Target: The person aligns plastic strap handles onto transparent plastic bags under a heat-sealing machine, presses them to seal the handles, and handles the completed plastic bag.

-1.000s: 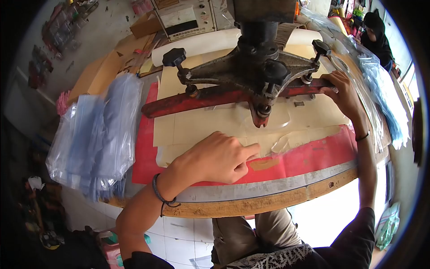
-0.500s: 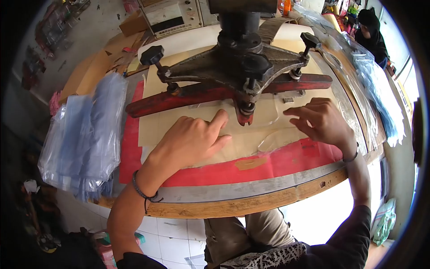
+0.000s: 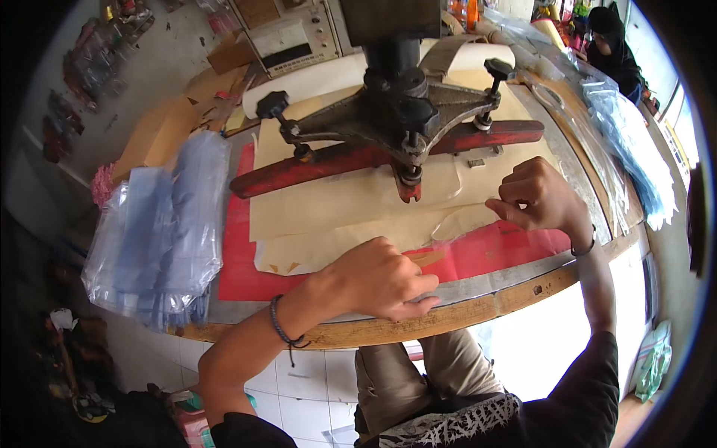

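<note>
The left hand (image 3: 385,280) has dropped back toward the bench's (image 3: 448,315) front edge, fingers folded; the right hand (image 3: 539,196) has curled too, thumb out, by the red sheet's (image 3: 489,257) right end. Whether either pinches anything, I can't tell from above. Between them, a clear plastic piece (image 3: 457,225) lies along the cream sheet's (image 3: 328,213) front edge; beyond, the red bar (image 3: 343,162) spans that sheet.

Left wrist (image 3: 302,305): dark braided bracelet (image 3: 275,321), loose cord ends (image 3: 292,355)
Right wrist (image 3: 583,233): thin dark band (image 3: 585,252)
Shirt (image 3: 549,418): black, short sleeves (image 3: 594,377), jagged white print (image 3: 457,422)
Trousers (image 3: 387,373): khaki
</note>
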Action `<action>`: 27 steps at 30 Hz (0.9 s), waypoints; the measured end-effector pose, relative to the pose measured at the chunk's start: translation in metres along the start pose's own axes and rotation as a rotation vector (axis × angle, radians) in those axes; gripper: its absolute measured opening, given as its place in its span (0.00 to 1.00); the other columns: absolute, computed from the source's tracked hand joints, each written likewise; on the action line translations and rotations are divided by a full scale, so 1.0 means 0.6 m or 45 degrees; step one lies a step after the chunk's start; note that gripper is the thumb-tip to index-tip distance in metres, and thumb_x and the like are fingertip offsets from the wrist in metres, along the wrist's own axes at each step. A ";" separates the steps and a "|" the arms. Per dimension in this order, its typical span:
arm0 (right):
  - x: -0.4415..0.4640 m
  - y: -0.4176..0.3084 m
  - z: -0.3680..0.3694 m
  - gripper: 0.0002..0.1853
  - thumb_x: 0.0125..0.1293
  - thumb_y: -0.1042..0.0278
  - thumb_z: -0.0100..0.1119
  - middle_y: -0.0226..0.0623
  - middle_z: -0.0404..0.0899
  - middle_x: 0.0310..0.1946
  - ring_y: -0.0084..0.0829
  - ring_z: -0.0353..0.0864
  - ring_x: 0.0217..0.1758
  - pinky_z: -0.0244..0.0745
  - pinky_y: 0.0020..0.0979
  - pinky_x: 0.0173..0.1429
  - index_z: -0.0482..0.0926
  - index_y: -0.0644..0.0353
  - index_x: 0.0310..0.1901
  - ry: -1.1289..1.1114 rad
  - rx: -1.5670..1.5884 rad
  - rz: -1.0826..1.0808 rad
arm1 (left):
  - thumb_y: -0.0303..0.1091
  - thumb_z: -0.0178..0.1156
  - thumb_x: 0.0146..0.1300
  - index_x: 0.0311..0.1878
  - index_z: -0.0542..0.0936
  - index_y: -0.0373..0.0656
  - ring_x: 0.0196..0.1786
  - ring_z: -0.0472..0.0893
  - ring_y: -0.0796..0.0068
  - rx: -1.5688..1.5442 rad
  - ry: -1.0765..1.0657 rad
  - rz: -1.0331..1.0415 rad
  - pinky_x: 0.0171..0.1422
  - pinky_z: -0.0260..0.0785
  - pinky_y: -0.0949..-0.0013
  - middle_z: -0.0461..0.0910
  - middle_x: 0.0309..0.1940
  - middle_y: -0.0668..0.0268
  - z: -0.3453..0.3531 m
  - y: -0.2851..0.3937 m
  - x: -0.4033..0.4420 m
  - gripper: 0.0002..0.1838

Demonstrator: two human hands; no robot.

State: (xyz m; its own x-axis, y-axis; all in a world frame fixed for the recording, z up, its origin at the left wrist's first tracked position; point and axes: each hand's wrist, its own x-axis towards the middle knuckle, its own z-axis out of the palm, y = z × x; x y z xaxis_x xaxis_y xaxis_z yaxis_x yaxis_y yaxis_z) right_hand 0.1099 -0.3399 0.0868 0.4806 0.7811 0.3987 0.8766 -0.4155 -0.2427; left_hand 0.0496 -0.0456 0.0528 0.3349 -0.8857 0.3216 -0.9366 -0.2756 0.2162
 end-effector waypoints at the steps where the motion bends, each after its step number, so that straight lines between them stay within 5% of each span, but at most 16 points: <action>1: 0.001 -0.005 -0.004 0.21 0.57 0.72 0.68 0.31 0.63 0.10 0.36 0.63 0.14 0.56 0.37 0.23 0.67 0.58 0.13 0.070 -0.087 0.021 | 0.43 0.63 0.63 0.20 0.72 0.47 0.13 0.72 0.64 0.041 0.004 0.011 0.20 0.66 0.65 0.72 0.12 0.67 -0.001 0.005 0.001 0.19; 5: -0.057 -0.072 0.012 0.15 0.61 0.69 0.65 0.34 0.70 0.15 0.36 0.71 0.20 0.66 0.39 0.31 0.75 0.61 0.18 0.189 -0.214 0.278 | 0.51 0.64 0.64 0.23 0.75 0.48 0.14 0.74 0.69 0.371 0.057 -0.022 0.20 0.68 0.67 0.69 0.12 0.69 -0.020 0.088 -0.006 0.20; 7: -0.127 -0.100 0.040 0.06 0.61 0.67 0.64 0.39 0.79 0.34 0.42 0.80 0.40 0.74 0.41 0.47 0.83 0.60 0.34 0.255 -0.068 0.412 | 0.52 0.65 0.64 0.22 0.74 0.48 0.15 0.72 0.73 -0.192 0.186 -0.083 0.19 0.65 0.68 0.65 0.12 0.71 -0.009 0.157 -0.044 0.22; 9: -0.170 -0.143 0.038 0.12 0.58 0.61 0.67 0.41 0.82 0.47 0.45 0.80 0.53 0.73 0.45 0.58 0.83 0.58 0.40 0.245 -0.132 0.615 | 0.45 0.67 0.63 0.22 0.75 0.47 0.15 0.72 0.75 -0.894 0.084 -0.216 0.20 0.61 0.68 0.67 0.12 0.72 0.031 0.207 -0.100 0.18; 11: -0.185 -0.168 0.050 0.19 0.52 0.60 0.70 0.42 0.80 0.54 0.46 0.77 0.59 0.70 0.47 0.63 0.82 0.56 0.45 0.295 -0.298 0.589 | 0.46 0.65 0.66 0.30 0.81 0.43 0.17 0.75 0.72 -1.142 -0.053 -0.723 0.25 0.64 0.70 0.73 0.14 0.67 0.130 0.234 -0.153 0.16; 13: -0.188 -0.193 0.058 0.26 0.47 0.59 0.74 0.42 0.78 0.59 0.47 0.75 0.64 0.67 0.48 0.66 0.81 0.55 0.50 0.297 -0.408 0.603 | 0.46 0.63 0.66 0.47 0.80 0.41 0.39 0.83 0.61 -0.872 0.004 -1.208 0.44 0.73 0.62 0.82 0.34 0.54 0.274 0.257 -0.205 0.18; 14: -0.178 -0.202 0.058 0.30 0.45 0.58 0.75 0.42 0.77 0.61 0.47 0.73 0.65 0.66 0.49 0.67 0.80 0.54 0.53 0.267 -0.434 0.628 | 0.51 0.65 0.63 0.62 0.73 0.41 0.54 0.78 0.48 -0.399 -0.125 -1.391 0.57 0.70 0.54 0.78 0.48 0.43 0.385 0.273 -0.260 0.31; 17: -0.170 -0.201 0.063 0.35 0.40 0.69 0.73 0.39 0.74 0.65 0.45 0.71 0.68 0.65 0.47 0.70 0.79 0.52 0.57 0.259 -0.545 0.672 | 0.60 0.68 0.55 0.72 0.61 0.42 0.58 0.72 0.33 0.045 0.001 -1.729 0.66 0.64 0.48 0.71 0.56 0.34 0.529 0.305 -0.289 0.49; 18: -0.177 -0.192 0.076 0.35 0.40 0.72 0.71 0.38 0.74 0.65 0.44 0.72 0.68 0.65 0.47 0.70 0.79 0.52 0.57 0.274 -0.595 0.676 | 0.65 0.71 0.47 0.77 0.53 0.43 0.63 0.65 0.20 -0.290 0.097 -1.827 0.71 0.59 0.43 0.66 0.64 0.30 0.559 0.284 -0.307 0.60; 23: -0.179 -0.201 0.101 0.33 0.42 0.81 0.63 0.37 0.77 0.63 0.39 0.72 0.69 0.64 0.45 0.72 0.81 0.50 0.56 0.410 -0.666 0.758 | 0.64 0.72 0.44 0.77 0.50 0.35 0.63 0.68 0.25 -0.492 0.133 -2.011 0.68 0.63 0.41 0.65 0.66 0.32 0.556 0.225 -0.283 0.65; 27: -0.172 -0.216 0.127 0.29 0.50 0.83 0.56 0.35 0.77 0.62 0.39 0.72 0.69 0.61 0.45 0.73 0.81 0.48 0.56 0.565 -0.715 0.871 | 0.64 0.72 0.45 0.76 0.49 0.30 0.61 0.74 0.33 -0.239 -0.144 -2.063 0.65 0.68 0.44 0.69 0.63 0.34 0.549 0.186 -0.249 0.66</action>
State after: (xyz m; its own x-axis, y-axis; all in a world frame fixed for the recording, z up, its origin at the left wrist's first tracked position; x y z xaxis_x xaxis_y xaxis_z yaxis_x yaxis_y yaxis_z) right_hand -0.0551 -0.3312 0.0094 0.7523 0.0922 0.6523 0.2354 -0.9624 -0.1354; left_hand -0.1388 -0.0673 -0.2748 0.8819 0.2439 -0.4035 0.3938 -0.8515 0.3462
